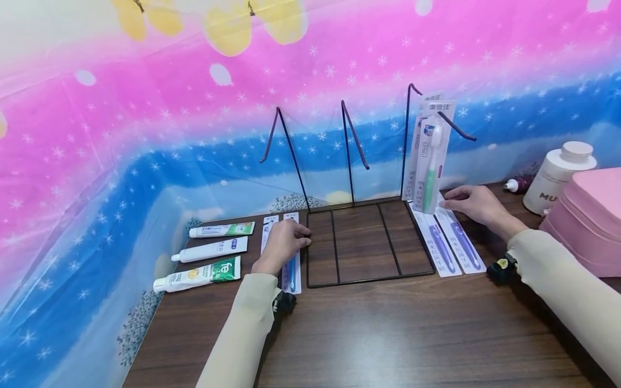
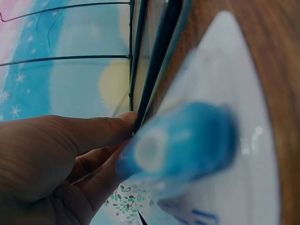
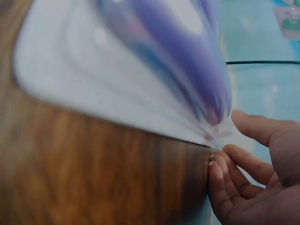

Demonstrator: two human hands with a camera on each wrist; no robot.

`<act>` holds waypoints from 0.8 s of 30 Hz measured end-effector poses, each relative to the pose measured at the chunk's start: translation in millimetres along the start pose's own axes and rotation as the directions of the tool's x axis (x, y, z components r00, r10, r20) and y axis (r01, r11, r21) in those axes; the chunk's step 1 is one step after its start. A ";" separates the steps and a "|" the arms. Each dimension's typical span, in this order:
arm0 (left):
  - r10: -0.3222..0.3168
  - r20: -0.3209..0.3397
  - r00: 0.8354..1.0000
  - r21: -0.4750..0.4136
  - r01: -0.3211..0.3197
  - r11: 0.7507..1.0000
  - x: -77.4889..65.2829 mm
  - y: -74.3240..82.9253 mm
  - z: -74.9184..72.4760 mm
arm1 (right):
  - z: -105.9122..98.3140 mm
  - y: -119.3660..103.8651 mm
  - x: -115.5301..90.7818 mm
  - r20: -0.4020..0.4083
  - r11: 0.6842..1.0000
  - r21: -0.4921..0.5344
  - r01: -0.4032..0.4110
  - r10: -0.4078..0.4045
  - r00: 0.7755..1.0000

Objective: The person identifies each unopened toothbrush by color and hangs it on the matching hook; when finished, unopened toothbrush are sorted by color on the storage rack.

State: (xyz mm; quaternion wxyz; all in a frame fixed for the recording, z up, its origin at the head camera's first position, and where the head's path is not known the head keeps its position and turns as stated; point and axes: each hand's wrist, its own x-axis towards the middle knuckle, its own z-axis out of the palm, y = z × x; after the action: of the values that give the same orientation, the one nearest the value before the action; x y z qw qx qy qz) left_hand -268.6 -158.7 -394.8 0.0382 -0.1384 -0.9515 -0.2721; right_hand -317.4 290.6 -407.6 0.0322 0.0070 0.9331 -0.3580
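Observation:
My left hand (image 1: 281, 243) is at the left side of a black wire rack (image 1: 368, 279), its thumb and fingers pinching the frame wire in the left wrist view. Beneath that hand lie two packaged toothbrushes, one with a blue handle (image 2: 187, 136). My right hand (image 1: 477, 207) is at the far end of a packaged purple toothbrush (image 1: 464, 242), thumb and fingertips parted right at its tip in the right wrist view. Another packaged purple toothbrush (image 1: 440, 248) lies beside it. A packaged green toothbrush (image 1: 430, 183) hangs from the rack's right hook, in front of another package.
Three toothpaste tubes (image 1: 199, 275) lie in a column at the left. A white bottle (image 1: 558, 175), a small dark tube (image 1: 520, 185) and a pink case (image 1: 587, 226) stand or lie at the right. Two more rack hooks rise before the patterned cloth (image 1: 233, 161).

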 end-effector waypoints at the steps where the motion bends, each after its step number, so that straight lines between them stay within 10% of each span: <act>1: 0.000 -0.001 1.000 0.003 0.000 1.000 -0.2 -0.2 0.1 | 0.8 -0.8 0.0 -0.002 1.000 0.002 -0.006 0.006 1.000; 24: 0.013 -0.005 1.000 0.003 -0.013 1.000 -0.4 -0.9 0.5 | 5.3 -11.4 -11.2 -0.105 0.981 0.160 -0.106 0.124 0.987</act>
State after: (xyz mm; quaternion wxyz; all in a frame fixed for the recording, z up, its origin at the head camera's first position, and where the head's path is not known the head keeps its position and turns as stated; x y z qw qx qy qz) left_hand -268.4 -159.2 -395.8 0.0424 -0.1438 -0.9510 -0.2706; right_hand -306.4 278.7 -403.2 -0.0011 0.0839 0.9011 -0.4255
